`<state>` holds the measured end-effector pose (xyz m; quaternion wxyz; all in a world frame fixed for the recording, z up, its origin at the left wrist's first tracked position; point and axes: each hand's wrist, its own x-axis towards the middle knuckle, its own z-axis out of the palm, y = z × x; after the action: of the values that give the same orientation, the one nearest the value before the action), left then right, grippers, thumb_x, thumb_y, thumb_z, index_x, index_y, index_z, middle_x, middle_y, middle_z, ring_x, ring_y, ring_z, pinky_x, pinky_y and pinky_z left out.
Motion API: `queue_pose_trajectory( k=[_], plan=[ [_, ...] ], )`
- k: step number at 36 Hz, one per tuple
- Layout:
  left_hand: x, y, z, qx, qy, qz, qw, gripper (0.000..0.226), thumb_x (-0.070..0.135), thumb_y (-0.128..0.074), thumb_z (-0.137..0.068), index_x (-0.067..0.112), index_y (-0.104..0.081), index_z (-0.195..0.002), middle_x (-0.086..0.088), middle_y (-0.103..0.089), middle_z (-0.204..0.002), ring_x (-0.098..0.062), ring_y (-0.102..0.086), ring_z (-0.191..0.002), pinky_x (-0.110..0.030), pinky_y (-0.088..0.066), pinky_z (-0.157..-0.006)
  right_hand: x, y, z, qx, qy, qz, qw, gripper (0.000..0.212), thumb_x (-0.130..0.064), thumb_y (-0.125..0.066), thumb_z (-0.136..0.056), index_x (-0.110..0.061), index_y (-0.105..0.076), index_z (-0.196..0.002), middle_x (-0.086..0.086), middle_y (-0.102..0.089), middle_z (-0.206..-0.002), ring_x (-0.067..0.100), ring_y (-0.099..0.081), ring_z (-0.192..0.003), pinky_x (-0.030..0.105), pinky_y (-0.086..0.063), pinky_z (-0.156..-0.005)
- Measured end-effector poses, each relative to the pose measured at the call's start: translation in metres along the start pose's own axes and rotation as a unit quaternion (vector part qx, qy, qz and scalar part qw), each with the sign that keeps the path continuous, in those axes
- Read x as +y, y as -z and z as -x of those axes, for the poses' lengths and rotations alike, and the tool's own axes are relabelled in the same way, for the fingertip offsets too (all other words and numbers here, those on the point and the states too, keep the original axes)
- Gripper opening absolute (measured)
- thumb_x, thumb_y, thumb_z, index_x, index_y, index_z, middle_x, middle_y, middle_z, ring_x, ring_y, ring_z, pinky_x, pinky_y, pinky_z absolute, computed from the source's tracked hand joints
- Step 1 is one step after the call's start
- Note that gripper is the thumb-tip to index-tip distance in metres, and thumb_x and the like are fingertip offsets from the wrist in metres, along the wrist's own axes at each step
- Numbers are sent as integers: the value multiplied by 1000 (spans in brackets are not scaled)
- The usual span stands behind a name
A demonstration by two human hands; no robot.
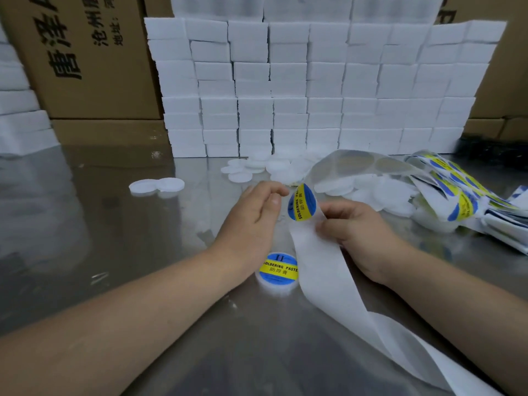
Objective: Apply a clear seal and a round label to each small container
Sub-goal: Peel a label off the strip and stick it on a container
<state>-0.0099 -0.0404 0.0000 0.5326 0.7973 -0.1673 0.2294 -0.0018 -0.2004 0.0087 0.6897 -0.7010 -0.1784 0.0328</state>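
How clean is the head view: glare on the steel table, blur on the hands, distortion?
Head view: soft glare and reflections wash the steel table; the left hand is slightly blurred at its fingertips; the round label and labelled container read sharply; the right hand pinching the backing strip is clear; the wide lens bows the white block stack.
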Motion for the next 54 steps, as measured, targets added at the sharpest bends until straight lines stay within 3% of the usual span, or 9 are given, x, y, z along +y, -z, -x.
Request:
queue_pose_trajectory(
  k=[8, 12, 17, 25, 34, 39, 42, 50, 54],
  plan=[
    [9, 0, 4, -1, -45, -94, 995, 8, 36, -53, -77, 42, -56, -81, 12, -54, -91, 2, -49, -87, -9, -35, -77, 0, -2, 2, -18, 29, -20, 999, 28, 11, -49, -85, -9, -68, -77, -1, -67, -62, 8, -59, -54, 16, -47, -54],
    [9, -1, 5, -10, -44, -142, 989, 26, 33, -67, -75, 32, -66, -101, 10, -53, -94, -2, -50, -92, -8, -34, -78, -1, -1, 3, -27, 41, -24, 999, 29, 10, -49, -86, -9, -69, -79, -1, -69, -66, 9, -63, -60, 18, -50, -57],
    [14, -1, 6, -15, -45, -186, 981, 25, 53, -58, -66, 46, -55, -90, 20, -47, -89, 0, -48, -92, -3, -31, -73, 0, -3, 3, -27, 62, 8, 998, 30, 10, -51, -85, -11, -69, -73, 0, -68, -66, 12, -62, -64, 22, -50, -63],
    [7, -2, 5, -19, -75, -240, 968, 26, 44, -64, -71, 27, -63, -91, 16, -43, -89, -10, -49, -92, -15, -30, -68, -1, -4, 5, -17, 82, 81, 993, 32, 8, -53, -85, -16, -69, -69, 1, -64, -66, 13, -57, -67, 25, -46, -66],
    [4, 2, 1, 8, 18, -116, 993, 10, 43, -62, -73, 44, -53, -76, 22, -52, -91, 12, -45, -84, 4, -28, -70, -1, -5, 3, -21, 79, 77, 994, 34, 6, -51, -88, -19, -69, -73, -8, -68, -64, 4, -60, -60, 16, -48, -59],
    [-1, 5, -4, 67, 75, -20, 995, 6, 33, -58, -84, 34, -58, -78, 6, -62, -98, -9, -53, -94, -24, -39, -84, 0, 0, 2, 12, 59, 93, 994, 31, 7, -53, -85, -20, -68, -81, -3, -71, -72, 10, -64, -65, 22, -51, -61],
    [-5, 7, -9, 109, 103, -2, 989, 8, 36, -56, -86, 29, -59, -82, 9, -60, -90, -8, -50, -87, -24, -36, -77, 3, 3, -2, 44, 74, 103, 991, 36, 7, -55, -83, -26, -58, -97, 11, -65, -81, 23, -60, -71, 34, -48, -67],
    [-8, 11, -11, 146, 131, -8, 980, 16, 43, -57, -84, 36, -53, -70, 24, -53, -80, 12, -47, -79, -1, -31, -63, -1, 7, -1, 175, 194, 247, 933, 80, 3, -51, -80, -54, -23, -130, -23, -44, -122, 8, -49, -55, 24, -43, -60],
    [-6, 9, -8, 121, 99, -37, 987, 15, 43, -56, -84, 36, -53, -72, 16, -55, -88, 14, -46, -79, 3, -29, -64, -8, 6, 1, 178, 258, 322, 893, 77, 6, -47, -77, -56, -35, -122, -37, -28, -129, -8, -50, -67, 7, -38, -64]
  ],
)
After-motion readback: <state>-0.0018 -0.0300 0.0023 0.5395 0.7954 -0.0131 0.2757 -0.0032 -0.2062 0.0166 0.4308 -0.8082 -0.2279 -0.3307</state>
